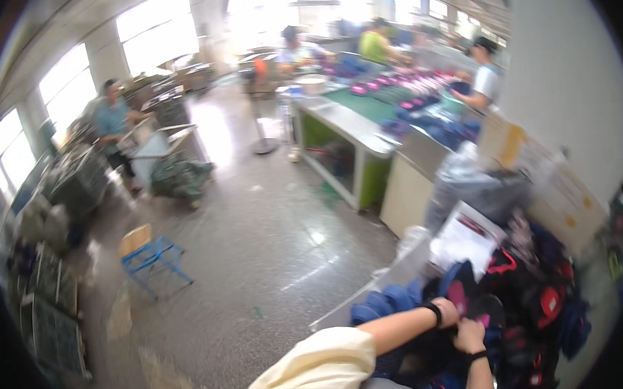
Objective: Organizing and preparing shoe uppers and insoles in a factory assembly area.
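Low on the right, my left hand (444, 312) and my right hand (469, 335) are close together, fingers closed at a dark, rounded fabric piece with pink patches (487, 308). It looks like a shoe part, but blur hides its exact kind. A pink patch (457, 294) shows just beyond my left fingers. Around both hands lies a heap of dark pieces (521, 293) with red and pink trim. To the left of them sits a row of nested blue fabric pieces (388, 303).
A white printed sheet (467, 243), a grey plastic bag (469, 179) and cardboard (561, 188) border the heap. A long worktable (335, 116) with co-workers stands beyond. On the left are a blue-legged stool (153, 255), a person by a cart (154, 146) and stacked bundles (71, 186).
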